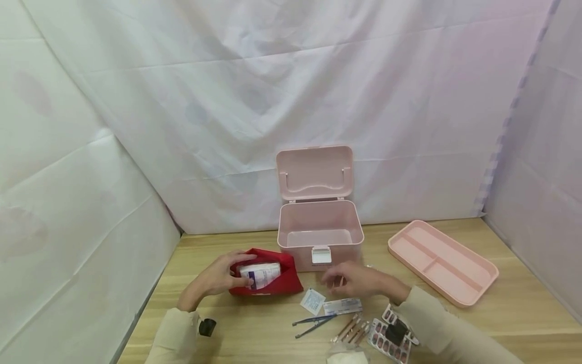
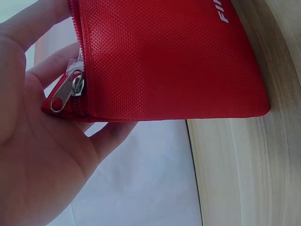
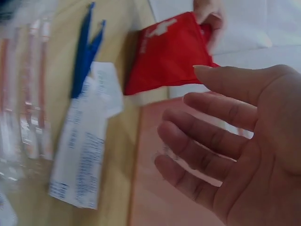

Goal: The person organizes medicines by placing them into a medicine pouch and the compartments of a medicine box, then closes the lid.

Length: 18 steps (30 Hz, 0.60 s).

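Note:
My left hand [image 1: 220, 274] grips the zipper end of a red first-aid pouch [image 1: 291, 285], fingers at its far edge and thumb at its near side. A white packet with purple print [image 1: 265, 275] shows in the pouch's mouth. In the left wrist view, the metal zipper pull [image 2: 68, 92] hangs beside the palm, and some fingers are partly hidden behind the red fabric. My right hand [image 1: 356, 279] hovers before the pink box [image 1: 297, 258], holding nothing. Its fingers are spread and slightly bent in the right wrist view, where the pouch [image 3: 164, 56] appears beyond them.
The pink box stands with its lid [image 1: 314, 172] raised against the curtain. A pink divided tray [image 1: 409, 258] lies at right. Nearer are a small white sachet [image 1: 312, 302], a long white packet [image 1: 343, 306], blue tweezers [image 1: 316, 323], wrapped swabs [image 1: 352, 331] and pill blisters [image 1: 384, 341].

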Motion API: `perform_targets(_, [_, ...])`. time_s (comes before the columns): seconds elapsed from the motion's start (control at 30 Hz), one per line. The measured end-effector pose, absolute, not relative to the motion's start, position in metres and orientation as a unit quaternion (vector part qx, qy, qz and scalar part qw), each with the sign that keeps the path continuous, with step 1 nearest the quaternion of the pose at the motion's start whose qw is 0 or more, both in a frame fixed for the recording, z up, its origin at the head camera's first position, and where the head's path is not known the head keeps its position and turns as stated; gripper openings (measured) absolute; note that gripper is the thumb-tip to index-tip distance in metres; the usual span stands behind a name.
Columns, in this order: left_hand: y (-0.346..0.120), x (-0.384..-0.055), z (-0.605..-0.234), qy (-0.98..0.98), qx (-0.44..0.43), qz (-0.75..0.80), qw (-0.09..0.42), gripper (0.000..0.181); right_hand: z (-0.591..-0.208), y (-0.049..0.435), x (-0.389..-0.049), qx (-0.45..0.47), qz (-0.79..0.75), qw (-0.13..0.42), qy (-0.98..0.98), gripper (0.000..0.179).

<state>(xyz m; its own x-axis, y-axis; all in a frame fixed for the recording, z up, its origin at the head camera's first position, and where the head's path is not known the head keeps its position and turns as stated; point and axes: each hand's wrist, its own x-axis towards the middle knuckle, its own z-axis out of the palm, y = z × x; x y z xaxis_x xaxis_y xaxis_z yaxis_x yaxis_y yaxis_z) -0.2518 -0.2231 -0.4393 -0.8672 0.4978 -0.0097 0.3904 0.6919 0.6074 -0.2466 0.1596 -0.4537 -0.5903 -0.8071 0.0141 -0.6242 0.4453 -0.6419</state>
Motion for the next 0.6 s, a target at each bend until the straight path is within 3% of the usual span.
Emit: perform_targets(0.6, [-0.223, -0.251, -0.441, 0.922, 0.228, 0.303, 0.086, 0.059, -0.497, 0.123, -0.237, -0.353, -0.262, 0.115, 0.891, 0.040])
